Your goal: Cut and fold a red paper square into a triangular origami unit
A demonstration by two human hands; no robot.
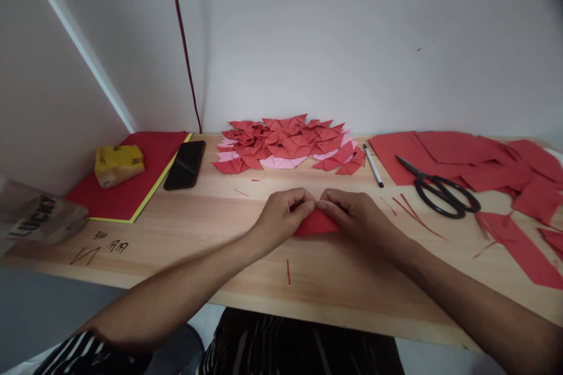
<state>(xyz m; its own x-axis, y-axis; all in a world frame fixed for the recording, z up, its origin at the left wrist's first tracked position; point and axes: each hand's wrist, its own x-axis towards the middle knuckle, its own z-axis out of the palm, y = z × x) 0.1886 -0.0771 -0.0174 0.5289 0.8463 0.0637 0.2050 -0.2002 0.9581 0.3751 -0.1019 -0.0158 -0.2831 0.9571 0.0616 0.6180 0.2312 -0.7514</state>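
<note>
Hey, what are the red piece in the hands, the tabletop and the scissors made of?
Red piece: thin matte paper, going by its sharp fold edges. Tabletop: light wood, probably smooth-finished, with visible grain lines. Scissors: black throughout, likely coated metal blades with plastic handles; the look leaves that open.

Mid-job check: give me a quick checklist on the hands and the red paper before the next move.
1. Both hands on the paper: ok. The left hand and right hand pinch the paper at its top edge.
2. Paper resting on the table: ok.
3. Paper edges lined up: cannot tell, the fingers cover them.
4. Scissors apart from the hands: ok, they lie off to the right.
5. Pen and folded pile apart from the hands: ok, both lie behind them.
</note>
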